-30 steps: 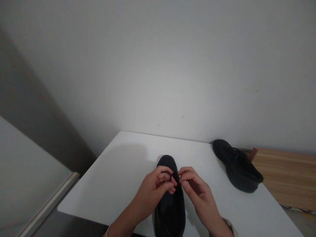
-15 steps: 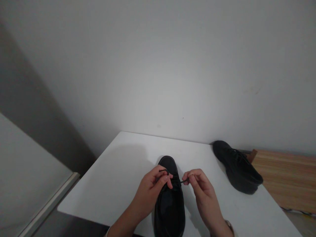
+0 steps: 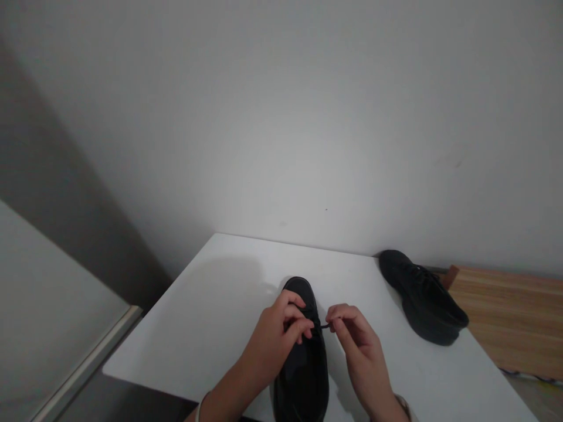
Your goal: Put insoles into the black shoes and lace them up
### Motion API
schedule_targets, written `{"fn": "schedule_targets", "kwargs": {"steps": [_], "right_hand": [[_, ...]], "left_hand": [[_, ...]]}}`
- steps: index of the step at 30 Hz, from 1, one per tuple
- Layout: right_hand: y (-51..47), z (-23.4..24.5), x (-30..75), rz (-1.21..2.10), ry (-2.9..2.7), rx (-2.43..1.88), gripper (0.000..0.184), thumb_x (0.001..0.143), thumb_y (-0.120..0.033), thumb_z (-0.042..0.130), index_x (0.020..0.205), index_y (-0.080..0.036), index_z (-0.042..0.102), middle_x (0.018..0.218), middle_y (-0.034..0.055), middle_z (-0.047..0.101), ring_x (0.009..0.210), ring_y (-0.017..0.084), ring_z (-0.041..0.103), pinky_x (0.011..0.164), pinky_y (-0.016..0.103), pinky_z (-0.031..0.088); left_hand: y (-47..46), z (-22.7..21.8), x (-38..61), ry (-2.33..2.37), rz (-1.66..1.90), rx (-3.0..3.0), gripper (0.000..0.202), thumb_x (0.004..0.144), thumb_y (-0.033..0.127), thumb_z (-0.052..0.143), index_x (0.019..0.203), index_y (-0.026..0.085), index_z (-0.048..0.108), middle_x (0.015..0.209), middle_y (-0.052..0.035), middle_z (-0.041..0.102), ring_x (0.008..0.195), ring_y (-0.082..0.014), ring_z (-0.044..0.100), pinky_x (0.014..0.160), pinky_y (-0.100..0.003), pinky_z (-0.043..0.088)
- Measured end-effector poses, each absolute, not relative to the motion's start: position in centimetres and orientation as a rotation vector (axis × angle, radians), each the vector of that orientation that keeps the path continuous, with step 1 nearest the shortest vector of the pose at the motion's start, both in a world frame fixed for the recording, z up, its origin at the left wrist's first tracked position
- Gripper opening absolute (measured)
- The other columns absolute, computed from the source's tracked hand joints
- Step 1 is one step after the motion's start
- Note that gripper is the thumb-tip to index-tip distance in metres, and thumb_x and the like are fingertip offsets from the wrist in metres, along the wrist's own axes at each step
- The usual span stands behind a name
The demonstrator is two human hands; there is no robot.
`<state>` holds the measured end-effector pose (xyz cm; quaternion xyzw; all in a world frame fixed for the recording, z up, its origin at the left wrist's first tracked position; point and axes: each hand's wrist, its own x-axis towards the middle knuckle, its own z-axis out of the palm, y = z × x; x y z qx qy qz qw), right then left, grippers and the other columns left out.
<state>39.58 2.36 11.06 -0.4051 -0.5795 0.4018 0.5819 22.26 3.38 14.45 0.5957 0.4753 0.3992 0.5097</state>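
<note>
A black lace-up shoe (image 3: 303, 375) lies on the white table (image 3: 211, 316), toe pointing away from me. My right hand (image 3: 358, 351), just right of the shoe, pinches a black shoelace (image 3: 325, 326) that runs out from the lacing. Over the shoe's left side is my left hand (image 3: 277, 334), its thumb and fingers closed together at the lacing. What they grip there is mostly hidden, though it sits right at the lace.
A second black shoe (image 3: 422, 299) rests at the table's back right. Beyond that edge is a wood-grain surface (image 3: 505, 316). The grey wall (image 3: 281, 129) rises behind the table, and a white panel (image 3: 53, 316) stands at the left.
My left hand has moved slightly right and closer over the lacing; the lace loop that stuck up from its fingers is no longer visible. My right hand keeps its pinch, almost in place.
</note>
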Motion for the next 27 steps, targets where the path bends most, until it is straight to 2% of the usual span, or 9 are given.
{"fn": "schedule_targets", "kwargs": {"steps": [3,6,9,12,14,17,20,23,27], "right_hand": [[2.0,12.2,39.0,0.863,-1.477,-0.836,0.011,0.097,-0.026,0.059,0.089,-0.027,0.066,0.094,0.0011,0.06,0.093,0.017,0.057,0.082,0.025,0.046],[1.8,12.8,38.3,0.816,-1.549,-0.817,0.013,0.097,-0.022,0.058,0.091,-0.028,0.068,0.101,0.0016,0.057,0.099,0.016,0.056,0.088,0.026,0.045],[1.8,12.8,38.2,0.819,-1.567,-0.821,0.013,0.098,-0.022,0.057,0.095,-0.029,0.067,0.106,0.002,0.057,0.105,0.017,0.055,0.092,0.026,0.044],[1.9,12.7,38.4,0.856,-1.59,-0.822,0.015,0.098,-0.023,0.058,0.108,-0.031,0.067,0.113,0.003,0.059,0.111,0.018,0.056,0.095,0.028,0.045],[2.1,12.5,38.7,0.88,-1.618,-0.831,0.019,0.096,-0.022,0.06,0.111,-0.032,0.067,0.107,0.0022,0.062,0.103,0.017,0.059,0.089,0.026,0.049],[2.1,12.4,39.2,0.831,-1.626,-0.885,0.014,0.095,-0.02,0.063,0.098,-0.031,0.072,0.088,-0.0006,0.064,0.083,0.014,0.062,0.072,0.023,0.05],[1.9,12.8,39.7,0.725,-1.604,-0.939,0.011,0.093,-0.022,0.066,0.089,-0.029,0.073,0.08,-0.0008,0.064,0.074,0.014,0.062,0.063,0.022,0.048],[1.6,13.6,40.2,0.659,-1.599,-0.934,0.011,0.093,-0.022,0.066,0.088,-0.027,0.073,0.08,0.0002,0.064,0.072,0.014,0.062,0.06,0.022,0.049],[1.3,14.6,41.0,0.691,-1.71,-0.817,0.013,0.094,-0.019,0.063,0.089,-0.026,0.072,0.08,0.0011,0.065,0.073,0.015,0.064,0.062,0.022,0.051]], "left_hand": [[3.1,15.0,22.4,1.172,0.891,1.642,0.002,0.082,0.018,0.066,0.082,0.019,0.067,0.073,-0.0008,0.074,0.068,-0.0167,0.064,0.067,-0.027,0.043],[2.7,15.4,22.4,1.216,0.878,1.863,0.009,0.085,0.022,0.068,0.079,0.02,0.073,0.078,-0.0018,0.075,0.077,-0.0194,0.065,0.074,-0.03,0.041],[2.4,15.4,22.2,1.216,0.887,1.925,0.017,0.09,0.023,0.064,0.077,0.02,0.075,0.076,-0.0012,0.075,0.075,-0.0188,0.065,0.074,-0.03,0.04],[2.3,15.2,21.9,1.212,0.973,1.834,0.015,0.089,0.021,0.064,0.081,0.021,0.076,0.082,-0.001,0.077,0.081,-0.0188,0.068,0.078,-0.03,0.042],[2.3,15.0,21.8,1.214,1.033,1.775,0.013,0.088,0.021,0.065,0.083,0.022,0.077,0.084,-0.0008,0.078,0.083,-0.0187,0.068,0.081,-0.03,0.044],[2.4,14.8,21.7,1.196,1.079,1.75,0.015,0.088,0.024,0.065,0.077,0.021,0.075,0.082,-0.0018,0.076,0.084,-0.0194,0.068,0.083,-0.031,0.045],[2.5,14.8,21.7,1.194,1.102,1.714,0.019,0.087,0.024,0.065,0.07,0.021,0.072,0.081,-0.003,0.075,0.088,-0.0207,0.067,0.086,-0.032,0.045],[2.7,14.7,21.7,1.202,1.086,1.604,0.017,0.084,0.024,0.066,0.068,0.02,0.072,0.079,-0.0033,0.076,0.084,-0.0202,0.068,0.084,-0.032,0.047],[3.0,14.6,21.4,1.173,1.026,1.505,0.012,0.081,0.023,0.065,0.079,0.02,0.077,0.081,-0.0037,0.077,0.082,-0.0199,0.069,0.081,-0.031,0.049]]}}
